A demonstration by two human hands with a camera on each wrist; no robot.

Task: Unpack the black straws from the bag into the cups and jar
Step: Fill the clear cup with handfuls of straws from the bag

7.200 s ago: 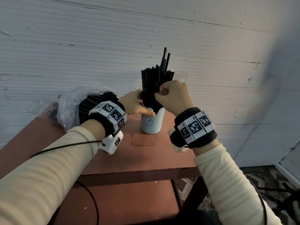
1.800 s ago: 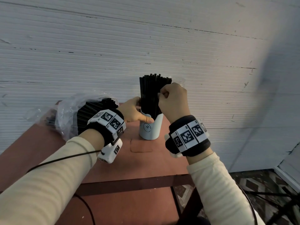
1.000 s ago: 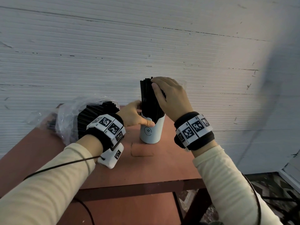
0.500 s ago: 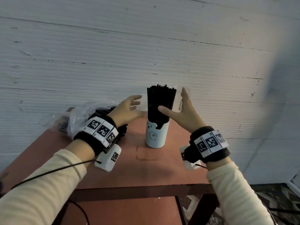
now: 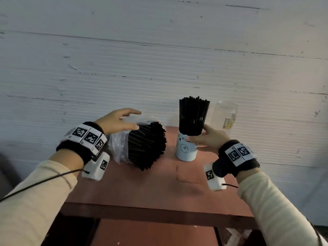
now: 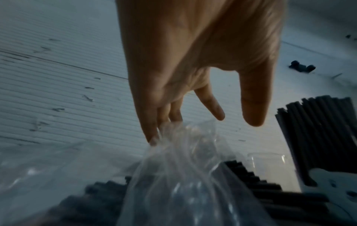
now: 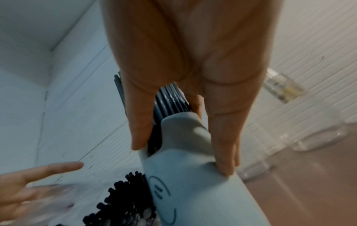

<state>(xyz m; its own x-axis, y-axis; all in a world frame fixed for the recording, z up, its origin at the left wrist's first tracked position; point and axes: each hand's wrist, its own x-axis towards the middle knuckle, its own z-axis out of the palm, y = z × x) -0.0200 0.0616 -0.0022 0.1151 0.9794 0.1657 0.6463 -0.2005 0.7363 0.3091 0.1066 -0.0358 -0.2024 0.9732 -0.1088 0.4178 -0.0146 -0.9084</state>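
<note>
A white cup [image 5: 186, 150] with a drawn face stands on the table, packed with upright black straws [image 5: 193, 116]. My right hand [image 5: 198, 135] grips this cup [image 7: 185, 175] from the right, thumb [image 7: 139, 134] at the rim's front and fingers [image 7: 224, 152] on its far side. To the left lies a clear plastic bag [image 5: 119, 146] on its side, with a thick bundle of black straws [image 5: 147, 144] sticking out of its mouth. My left hand [image 5: 124, 121] hovers over it with spread fingers. Its fingertips [image 6: 152, 134] brush the bag's plastic [image 6: 183, 168].
A clear jar [image 5: 224, 116] with a yellow label stands behind and right of the white cup, by the white ribbed wall [image 5: 159, 59]. Clear plastic cups [image 7: 318, 137] stand near it. The reddish table [image 5: 150, 189] has bare surface toward its front edge.
My left hand has left the white cup and moved left over the bag. My right hand, open beside the straws half a second ago, now clasps the cup.
</note>
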